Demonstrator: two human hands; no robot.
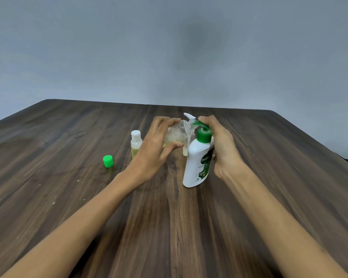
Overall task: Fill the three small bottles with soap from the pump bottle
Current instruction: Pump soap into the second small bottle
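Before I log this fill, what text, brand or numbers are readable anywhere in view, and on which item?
"Dett": brand name on the pump bottle, cut off by the right hand.
Smaller label print lower on that bottle: too blurred to read.
Clear small bottle in the left hand, the capped small bottle and the loose green cap: no text visible.

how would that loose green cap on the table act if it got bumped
The green cap looks small and light, so it would probably skid easily on the smooth wooden table. It appears round, so if knocked onto its side it may roll.
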